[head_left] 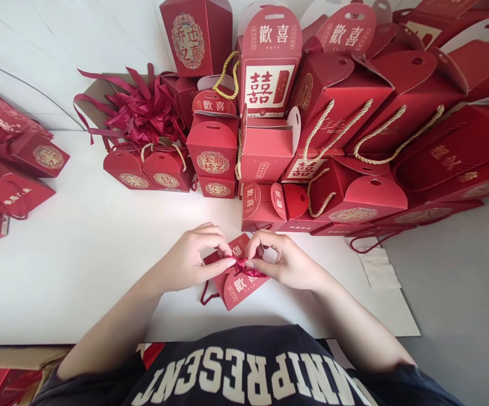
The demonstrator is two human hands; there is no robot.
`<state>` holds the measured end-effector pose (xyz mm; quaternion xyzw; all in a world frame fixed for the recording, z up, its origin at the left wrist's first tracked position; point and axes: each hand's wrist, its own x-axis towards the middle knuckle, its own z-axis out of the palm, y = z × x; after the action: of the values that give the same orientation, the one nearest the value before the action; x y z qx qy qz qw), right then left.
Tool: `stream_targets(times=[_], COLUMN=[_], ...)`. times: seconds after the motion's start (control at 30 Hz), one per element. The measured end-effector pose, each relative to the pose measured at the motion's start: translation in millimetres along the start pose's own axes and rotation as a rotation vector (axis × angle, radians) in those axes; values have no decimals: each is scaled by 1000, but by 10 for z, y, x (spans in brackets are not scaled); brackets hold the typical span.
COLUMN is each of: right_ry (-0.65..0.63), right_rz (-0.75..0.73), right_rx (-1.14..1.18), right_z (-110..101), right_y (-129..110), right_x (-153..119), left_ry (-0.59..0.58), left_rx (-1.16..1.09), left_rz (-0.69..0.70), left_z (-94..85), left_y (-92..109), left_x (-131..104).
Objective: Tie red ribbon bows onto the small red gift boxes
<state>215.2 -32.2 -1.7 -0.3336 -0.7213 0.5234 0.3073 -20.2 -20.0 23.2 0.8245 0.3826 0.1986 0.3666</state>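
Observation:
In front of me, near the table's front edge, lies a small red gift box [236,294] with pale Chinese characters on its rounded flaps. A dark red ribbon [248,270] crosses its top and gathers into a bow or knot at the middle. My left hand [198,254] pinches the ribbon between thumb and forefinger from the left. From the right, my right hand [284,260] pinches the same ribbon close to the knot. The fingertips of both hands nearly meet over the box. A dark red cord handle [205,296] loops out at the box's left side.
Red gift boxes with rope handles are stacked along the back and right, including a tall double-happiness box [270,62]. A heap of loose ribbons [147,107] sits at the back left. More red boxes [20,192] stand far left. White tissues [379,268] lie at the right edge.

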Motion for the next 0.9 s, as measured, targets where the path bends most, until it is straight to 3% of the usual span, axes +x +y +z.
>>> stream_targets(times=[0.23, 0.53, 0.7, 0.9], right_ry=[21, 117, 109, 132], right_rz=[107, 112, 100, 112], right_rx=[119, -49, -134, -178], right_z=[-69, -113, -147, -126], right_y=[-24, -44, -35, -11], right_x=[-55, -108, -99, -83], left_ry=[-42, 45, 107, -41], left_rx=[71, 279, 313, 120], left_rz=[-78, -189, -105, 78], left_z=[-140, -177, -135, -131], left_y=[90, 99, 45, -45], left_x=[-87, -123, -95, -46])
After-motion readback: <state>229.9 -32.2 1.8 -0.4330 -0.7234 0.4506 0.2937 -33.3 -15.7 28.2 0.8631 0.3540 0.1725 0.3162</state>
